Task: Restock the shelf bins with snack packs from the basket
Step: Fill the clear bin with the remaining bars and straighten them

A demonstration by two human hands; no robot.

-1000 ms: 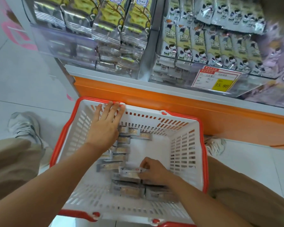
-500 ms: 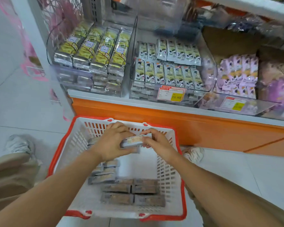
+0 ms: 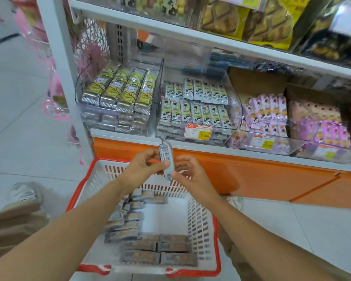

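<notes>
Seemingly to match upright rows (image 3: 195, 113) in the middle bin (image 3: 236, 116), held snack pack (image 3: 166, 157) on end above basket (image 3: 201, 224), pinched between left hand (image 3: 144, 169) and right hand (image 3: 190, 177)

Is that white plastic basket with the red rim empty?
No, the white plastic basket with the red rim holds many flat grey-brown snack packs on its floor.

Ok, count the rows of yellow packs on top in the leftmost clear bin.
4 rows, side by side in the leftmost bin: far-left row, second row, third row, fourth row beside the divider. Layers beneath are partly hidden.
</notes>
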